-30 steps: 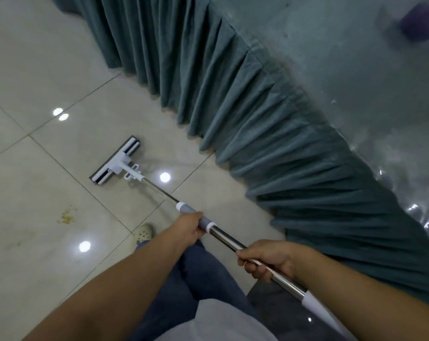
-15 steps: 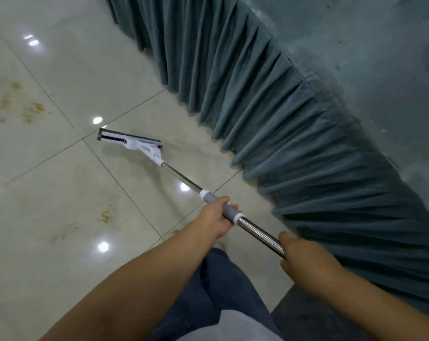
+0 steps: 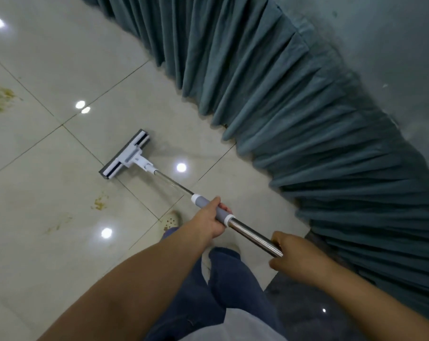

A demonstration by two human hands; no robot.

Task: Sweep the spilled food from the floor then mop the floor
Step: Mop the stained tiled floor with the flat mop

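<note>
1. The mop head (image 3: 124, 157) lies flat on the tiled floor (image 3: 48, 254). Its long edge runs from lower left to upper right, square across the pole.
2. From the head, the steel pole (image 3: 253, 236) slants back and to the right toward me, so the head sits straight out ahead of my fingers along the pole's line.
3. My left hand (image 3: 208, 221) is the nearer one to the head, with its fingers wrapped round the grey sleeve (image 3: 209, 207). My right hand (image 3: 297, 257) is farther back and closed round the bare steel, thumb on top; its fingertips are hidden underneath.
4. A small yellowish smear (image 3: 100, 203) lies near the head's lower-left end, on my side of it and not touching. A larger smear (image 3: 0, 97) lies well off to the head's left.
5. As I judge it, the next stroke turns on that offset — the head has to swing left and back toward me, with the left hand steering and the right as pivot.
6. The pleated table skirt (image 3: 294, 119) hangs to the head's right, clear of it.
</note>
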